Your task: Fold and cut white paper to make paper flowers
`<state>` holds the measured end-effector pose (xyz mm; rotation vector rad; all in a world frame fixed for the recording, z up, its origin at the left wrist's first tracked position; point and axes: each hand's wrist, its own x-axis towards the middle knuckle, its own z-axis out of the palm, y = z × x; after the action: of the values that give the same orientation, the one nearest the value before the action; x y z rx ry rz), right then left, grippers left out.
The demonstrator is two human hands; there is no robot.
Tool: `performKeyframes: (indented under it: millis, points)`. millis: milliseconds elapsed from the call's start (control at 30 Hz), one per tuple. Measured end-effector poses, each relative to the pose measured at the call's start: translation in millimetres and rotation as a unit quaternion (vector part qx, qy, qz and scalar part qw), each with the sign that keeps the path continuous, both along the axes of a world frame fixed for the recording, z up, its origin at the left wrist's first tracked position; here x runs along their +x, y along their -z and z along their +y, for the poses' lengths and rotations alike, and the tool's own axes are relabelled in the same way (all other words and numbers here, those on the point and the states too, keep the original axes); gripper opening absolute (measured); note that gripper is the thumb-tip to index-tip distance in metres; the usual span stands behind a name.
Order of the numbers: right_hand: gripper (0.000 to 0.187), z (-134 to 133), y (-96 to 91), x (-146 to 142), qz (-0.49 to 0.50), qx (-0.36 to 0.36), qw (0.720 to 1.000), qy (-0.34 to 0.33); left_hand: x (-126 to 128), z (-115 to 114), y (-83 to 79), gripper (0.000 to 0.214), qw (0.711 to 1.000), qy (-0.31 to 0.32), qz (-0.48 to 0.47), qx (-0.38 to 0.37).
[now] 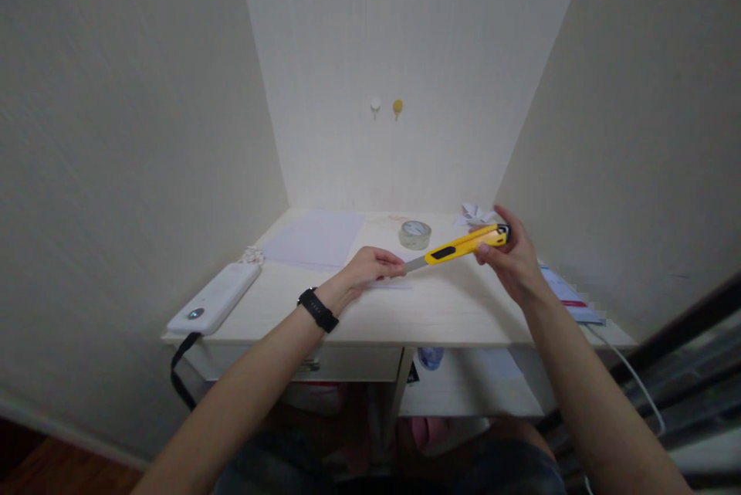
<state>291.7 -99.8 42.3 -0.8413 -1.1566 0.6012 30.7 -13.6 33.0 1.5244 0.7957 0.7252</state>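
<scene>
A yellow utility knife (463, 246) with a black slider is held above the white desk, tilted up to the right. My right hand (514, 255) grips the rear end of its handle between thumb and fingers. The grey blade extends out of the front. My left hand (376, 265), with a black watch at the wrist, pinches the blade near its tip, and the fingers hide the tip itself. Below the left hand lies a thin strip of white paper (394, 286). Just behind the knife sits a roll of clear tape (414, 234).
White paper sheets (316, 239) lie at the desk's back left. A white box-like device (217, 298) with a black strap rests at the left edge. Folded white paper (475, 215) stands back right, and a flat printed item (564, 296) lies near the right edge. Walls enclose three sides.
</scene>
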Motion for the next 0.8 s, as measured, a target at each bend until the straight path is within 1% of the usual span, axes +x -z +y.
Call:
performKeyframes:
  millis: [33, 67, 133, 233, 333, 400, 533, 600, 700, 767, 800]
  points:
    - [0.078, 3, 3.9, -5, 0.012, -0.025, 0.999, -0.022, 2, 0, 1.1, 0.016, 1.000, -0.015, -0.013, 0.003]
    - [0.076, 7, 8.7, -10, 0.019, -0.056, 0.997, -0.050, 5, 0, 1.9, 0.013, 0.999, -0.028, -0.023, 0.009]
    - [0.065, 14, 19.3, -23, 0.029, -0.122, 0.984, -0.128, 11, -1, 3.2, 0.010, 0.998, -0.049, -0.036, 0.027]
    - [0.057, 27, 30.9, -40, 0.088, -0.161, 0.971, -0.155, 18, -2, 5.5, 0.006, 0.996, -0.059, -0.034, 0.063]
    - [0.041, 37, 33.3, -48, 0.114, -0.187, 0.962, -0.161, 22, 3, 9.5, 0.008, 0.994, -0.042, -0.007, 0.096]
    - [0.036, 42, 31.8, -48, 0.107, -0.203, 0.960, -0.164, 23, 9, 13.4, 0.010, 0.992, -0.035, 0.010, 0.117]
    - [0.035, 48, 31.4, -43, 0.071, -0.216, 0.960, -0.164, 24, 22, 22.0, 0.015, 0.989, -0.034, 0.019, 0.145]
    - [0.035, 50, 34.2, -41, 0.076, -0.218, 0.960, -0.158, 25, 26, 25.0, 0.020, 0.987, -0.031, 0.030, 0.152]
    - [0.036, 52, 40.8, -41, 0.098, -0.217, 0.962, -0.137, 22, 31, 26.0, 0.026, 0.985, 0.002, 0.051, 0.167]
    - [0.037, 54, 45.6, -40, 0.108, -0.215, 0.963, -0.123, 17, 31, 25.3, 0.030, 0.974, 0.010, 0.081, 0.209]
    - [0.037, 55, 48.0, -39, 0.113, -0.215, 0.963, -0.118, 13, 31, 25.1, 0.032, 0.964, 0.002, 0.108, 0.244]
